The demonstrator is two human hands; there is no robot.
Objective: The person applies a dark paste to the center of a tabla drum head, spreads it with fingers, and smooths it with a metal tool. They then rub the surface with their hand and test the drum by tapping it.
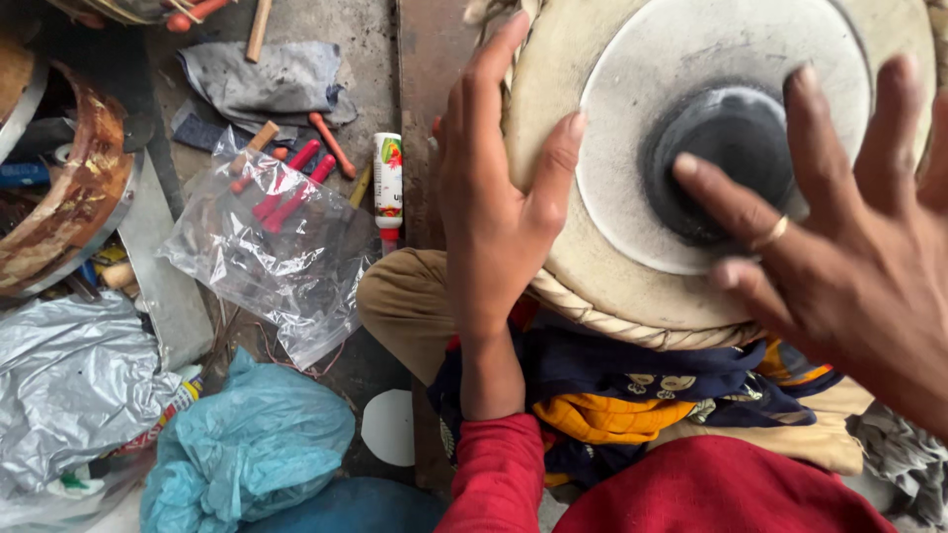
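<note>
- Cluttered workshop floor [375,59] lies below me, grey and dusty, littered with bags, rags and tools.
- My left hand [494,197] lies flat against the rim of the drum [553,79], fingers stretched up over its edge, steadying it without gripping.
- My right hand [839,257] hovers spread over the drumhead, fingers splayed and released, fingertips at the black centre patch [731,148]; a ring sits on one finger.
- That drum rests tilted in my lap on a bundle of dark blue and yellow cloth [632,385], its braided rope hoop [632,321] toward me.
- Just left of my knee stands a small white glue bottle [388,183] with a red cap.
- Beside it lies a clear plastic bag [276,247] with red pegs [291,188] on and around it.
- Farther out are a turquoise bag [247,434], silver foil sheeting [69,385] and a rusty metal hoop [79,197].
- As I judge it, with neither hand clasping, the drum could roll off the soft cloth; a slip might also knock the bottle over.
</note>
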